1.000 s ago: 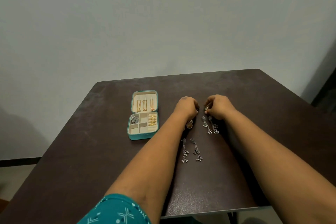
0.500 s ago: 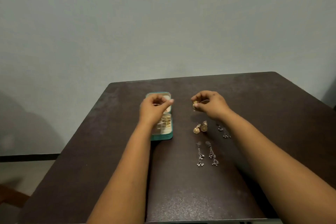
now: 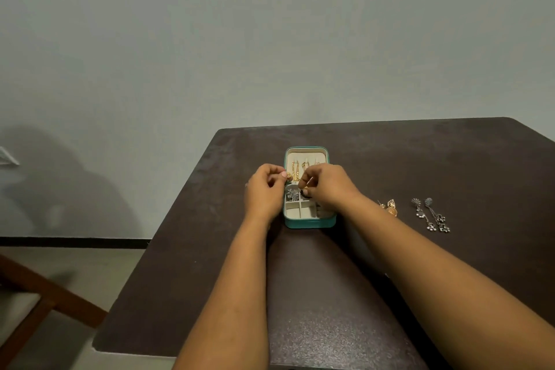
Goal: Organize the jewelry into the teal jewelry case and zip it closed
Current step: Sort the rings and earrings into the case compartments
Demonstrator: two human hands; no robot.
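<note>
Your teal jewelry case (image 3: 309, 221) lies open on the dark table (image 3: 330, 294), toward its far left part, lid flat behind the tray. The cream lid holds a row of gold chain earrings (image 3: 297, 168), partly hidden by your hands. In the tray, the far left compartment holds silver floral pieces (image 3: 292, 193); the near compartments you can see look bare, and the right side of the tray is hidden under your right wrist.

Your left hand (image 3: 264, 192) hovers at the case's left edge, fingertips pinching a small gold earring (image 3: 289, 177). Your right hand (image 3: 327, 188) reaches over the tray with fingers curled and narrow around something small and dark that is too tiny to make out.

To the right, well apart from the case, lie a gold earring pair (image 3: 389, 207) and two long silver drop earrings (image 3: 431, 215).
</note>
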